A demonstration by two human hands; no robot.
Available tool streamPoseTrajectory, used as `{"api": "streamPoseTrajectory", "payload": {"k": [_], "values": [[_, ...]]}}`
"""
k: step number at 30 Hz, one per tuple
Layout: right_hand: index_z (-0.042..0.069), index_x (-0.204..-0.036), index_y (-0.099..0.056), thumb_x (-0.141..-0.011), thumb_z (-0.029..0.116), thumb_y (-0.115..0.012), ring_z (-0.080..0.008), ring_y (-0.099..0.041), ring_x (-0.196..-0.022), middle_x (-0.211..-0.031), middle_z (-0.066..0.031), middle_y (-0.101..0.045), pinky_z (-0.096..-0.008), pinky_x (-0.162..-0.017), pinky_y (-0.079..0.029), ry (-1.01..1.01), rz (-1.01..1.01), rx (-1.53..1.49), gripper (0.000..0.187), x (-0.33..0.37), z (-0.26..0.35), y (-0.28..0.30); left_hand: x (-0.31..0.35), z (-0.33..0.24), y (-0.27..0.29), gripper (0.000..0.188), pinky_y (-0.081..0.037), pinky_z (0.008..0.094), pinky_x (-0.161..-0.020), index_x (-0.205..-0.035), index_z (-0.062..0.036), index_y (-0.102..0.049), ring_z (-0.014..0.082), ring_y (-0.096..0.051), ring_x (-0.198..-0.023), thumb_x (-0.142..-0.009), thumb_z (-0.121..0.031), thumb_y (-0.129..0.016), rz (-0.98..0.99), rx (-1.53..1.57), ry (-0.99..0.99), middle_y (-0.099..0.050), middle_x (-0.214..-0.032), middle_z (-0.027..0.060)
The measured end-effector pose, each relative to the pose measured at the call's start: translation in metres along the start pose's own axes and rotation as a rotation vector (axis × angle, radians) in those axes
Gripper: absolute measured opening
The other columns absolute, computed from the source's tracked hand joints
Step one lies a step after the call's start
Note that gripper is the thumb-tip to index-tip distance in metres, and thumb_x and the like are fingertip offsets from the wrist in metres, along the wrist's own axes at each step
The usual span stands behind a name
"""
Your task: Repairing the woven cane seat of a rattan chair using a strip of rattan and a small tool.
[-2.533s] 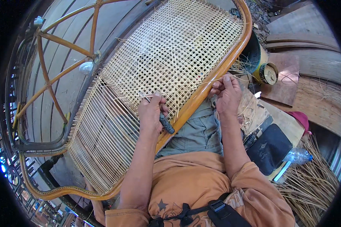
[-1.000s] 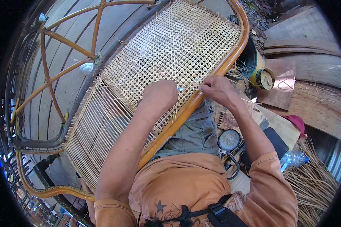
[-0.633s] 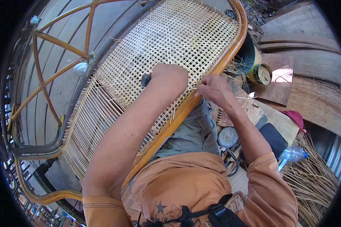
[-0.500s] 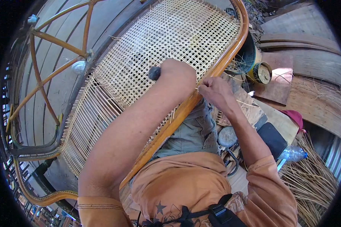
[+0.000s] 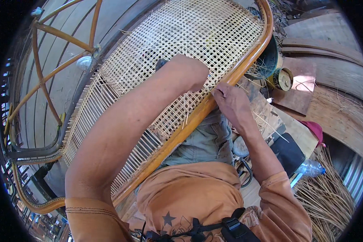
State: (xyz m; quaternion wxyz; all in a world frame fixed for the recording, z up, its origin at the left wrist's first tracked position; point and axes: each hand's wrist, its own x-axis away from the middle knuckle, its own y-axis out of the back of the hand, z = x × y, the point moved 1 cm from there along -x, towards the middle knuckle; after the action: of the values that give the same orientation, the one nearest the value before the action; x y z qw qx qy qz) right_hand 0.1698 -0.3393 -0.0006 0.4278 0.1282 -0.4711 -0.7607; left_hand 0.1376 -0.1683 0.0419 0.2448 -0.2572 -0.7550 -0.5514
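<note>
A woven cane panel fills a curved, varnished wooden frame that lies across my lap. Over the weave, my left hand is bent at the wrist and closed, its fingers mostly turned out of sight. The dark, rounded end of a tool pokes out beside that hand, partly behind my forearm. My right hand is closed at the near rail of the frame, thumb and fingers pressed together at its edge. What it pinches is hidden. Towards the left the panel has only parallel strands.
To the right are a yellow-and-black can, a dark bucket, a black flat case, a plastic bottle and a bundle of cane strips. Wooden boards lie beyond. A cane-and-pole frame stands at left.
My left hand has shifted slightly up, and its forearm now covers more of the dark tool end. My right hand stays at the rail, turned a little. The frame sits slightly differently in view.
</note>
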Motion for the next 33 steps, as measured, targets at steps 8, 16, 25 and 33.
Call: {"api": "streamPoseTrajectory", "payload": {"k": [8,16,25,33], "values": [[0.006,-0.079,-0.06,-0.086,0.024,-0.053,-0.0343,-0.063,-0.071,-0.072,-0.0163,-0.063,-0.0448,-0.064,-0.05,-0.142,0.198,0.3,0.021,-0.017,0.021,0.01,-0.005,0.001,-0.018,0.035,-0.051,0.0408,-0.072,-0.09,-0.0026,-0.068,0.0288,-0.066,-0.083,-0.081,-0.035,-0.059,-0.068,0.01,0.109,-0.068,-0.088,0.0143],[0.0,-0.089,-0.058,-0.09,0.025,-0.055,-0.0129,-0.051,-0.064,-0.065,-0.0078,-0.051,-0.0317,-0.061,-0.043,0.151,0.25,-0.433,0.025,-0.036,0.04,0.008,0.068,0.035,0.006,0.039,-0.051,0.0406,-0.073,-0.09,-0.0048,-0.069,0.0262,-0.066,-0.084,-0.079,-0.041,-0.061,-0.037,0.028,0.3,-0.068,-0.088,0.0137],[0.005,-0.099,-0.053,-0.084,0.015,-0.056,-0.0355,-0.06,-0.07,-0.07,-0.0192,-0.059,-0.0431,-0.063,-0.047,-0.025,0.009,-0.025,0.018,-0.008,0.03,0.001,0.023,0.013,-0.03,0.021,-0.051,0.0409,-0.072,-0.09,-0.0058,-0.069,0.0268,-0.066,-0.086,-0.08,-0.016,-0.055,-0.08,0.045,0.156,-0.068,-0.092,0.0116],[0.005,-0.102,-0.049,-0.081,0.01,-0.055,-0.0404,-0.061,-0.075,-0.074,-0.0228,-0.061,-0.0478,-0.067,-0.048,-0.072,0.079,-0.004,0.022,-0.013,0.029,0.002,0.002,-0.01,-0.016,0.021,-0.052,0.0402,-0.071,-0.091,-0.0059,-0.069,0.0257,-0.067,-0.083,-0.08,-0.015,-0.054,-0.09,-0.095,0.036,-0.068,-0.089,0.0115]]}}
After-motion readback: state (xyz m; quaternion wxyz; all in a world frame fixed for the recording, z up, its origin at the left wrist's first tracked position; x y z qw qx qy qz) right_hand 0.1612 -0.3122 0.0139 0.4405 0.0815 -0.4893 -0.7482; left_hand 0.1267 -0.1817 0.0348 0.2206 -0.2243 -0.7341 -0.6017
